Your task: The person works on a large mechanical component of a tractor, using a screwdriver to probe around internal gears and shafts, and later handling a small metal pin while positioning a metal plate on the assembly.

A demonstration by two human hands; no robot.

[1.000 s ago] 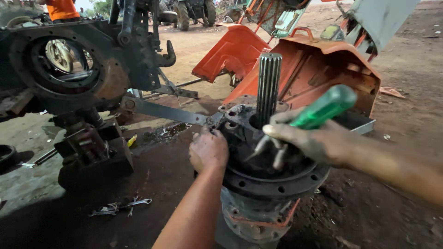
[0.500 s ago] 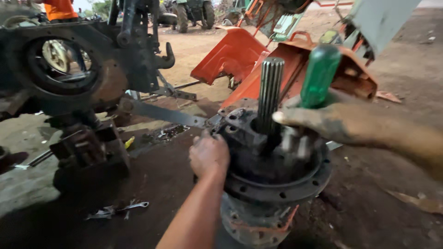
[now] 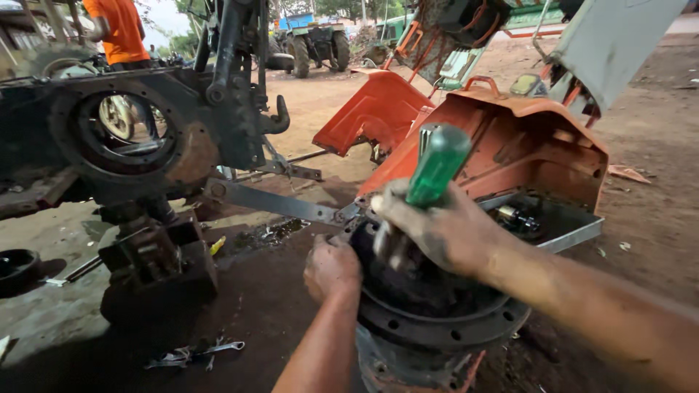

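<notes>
Soft overcast daylight, dim foreground shadows, wide-angle edge distortion, slight motion blur.

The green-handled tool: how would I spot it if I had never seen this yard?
Find the round, dark, greasy metal hub standing upright in the foreground, before the orange tractor hood. The right hand above it grips a screwdriver. Its bright green handle is the only green thing among the black and orange parts nearby.

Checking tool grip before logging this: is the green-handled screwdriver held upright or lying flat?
Near upright, tilted slightly right: the right hand grips the screwdriver with its green handle uppermost and the shaft pointing down into the hub.
</notes>
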